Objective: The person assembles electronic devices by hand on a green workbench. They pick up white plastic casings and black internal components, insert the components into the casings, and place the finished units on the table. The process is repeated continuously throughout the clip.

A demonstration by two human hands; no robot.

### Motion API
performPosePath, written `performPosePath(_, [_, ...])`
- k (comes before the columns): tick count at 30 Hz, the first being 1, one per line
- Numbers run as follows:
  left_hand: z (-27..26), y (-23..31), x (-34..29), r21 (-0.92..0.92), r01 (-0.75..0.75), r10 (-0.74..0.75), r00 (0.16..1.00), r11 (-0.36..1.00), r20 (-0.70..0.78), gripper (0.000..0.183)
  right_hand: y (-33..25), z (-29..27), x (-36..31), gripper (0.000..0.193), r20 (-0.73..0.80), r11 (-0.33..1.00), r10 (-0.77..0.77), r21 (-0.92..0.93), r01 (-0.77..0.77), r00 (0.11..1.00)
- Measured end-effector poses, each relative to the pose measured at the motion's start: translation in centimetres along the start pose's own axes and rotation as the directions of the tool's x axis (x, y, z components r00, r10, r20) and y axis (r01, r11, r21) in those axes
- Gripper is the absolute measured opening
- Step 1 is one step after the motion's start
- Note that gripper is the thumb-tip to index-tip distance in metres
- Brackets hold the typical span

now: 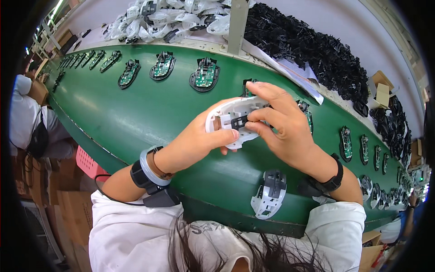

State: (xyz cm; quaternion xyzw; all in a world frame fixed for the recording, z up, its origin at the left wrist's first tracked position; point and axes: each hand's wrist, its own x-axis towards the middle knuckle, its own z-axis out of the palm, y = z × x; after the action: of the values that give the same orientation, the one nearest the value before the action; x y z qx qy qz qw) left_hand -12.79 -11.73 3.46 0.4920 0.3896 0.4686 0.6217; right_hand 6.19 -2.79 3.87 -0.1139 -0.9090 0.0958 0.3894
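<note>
Above the green table, my left hand [192, 136] is closed around a white computer mouse shell [233, 108], its hollow inner side turned up. The left thumb presses on the near edge. My right hand [290, 129] reaches over the shell with thumb and index finger pinched on a small black plastic part [239, 122] inside it. The fingertips hide some of that part. Close to my body lies another white mouse shell [267, 204] with a dark grey top. Behind my right hand, mouse bases with green boards are partly covered.
Mouse bases with circuit boards [205, 76] stand in a row along the green table [149, 113]. Bagged white shells [181, 20] and a heap of black plastic parts [299, 43] lie beyond it. More white shells [376, 195] line the right side. A person [31, 118] sits at left.
</note>
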Motion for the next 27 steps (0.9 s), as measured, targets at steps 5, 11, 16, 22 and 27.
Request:
performPosePath(5, [0.4,-2.4,0.0,0.043,-0.265,0.269,0.953,0.963,-0.14,0.056,-0.5,1.0,0.1,0.021,0.023,0.994,-0.031,-0.102,0.033,0.999])
performPosePath(11, [-0.8,-1.6,-0.6,0.067,-0.126,0.139,0.96,0.99,-0.242,0.045,-1.3,1.7,0.3,0.022,0.068,0.998,0.022,-0.066,-0.017,0.997])
performPosePath(16, [-1.4,-1.9,-0.2,0.072,-0.252,0.262,0.921,0.965,-0.289,0.037,-1.7,-0.2,0.1,0.032,0.062,0.979,-0.154,-0.127,0.161,0.986])
performPosePath(22, [-1.9,-1.8,-0.5,0.166,-0.222,0.25,0.952,0.961,-0.177,0.034,-1.6,3.2,0.3,0.022,0.141,0.765,-0.447,-0.452,0.459,0.883])
performPosePath(27, [-2.3,-2.1,-0.5,0.24,-0.172,0.206,0.97,0.955,-0.126,0.032,-2.5,3.7,-0.9,0.022,0.145,0.782,-0.345,-0.501,0.37,0.927])
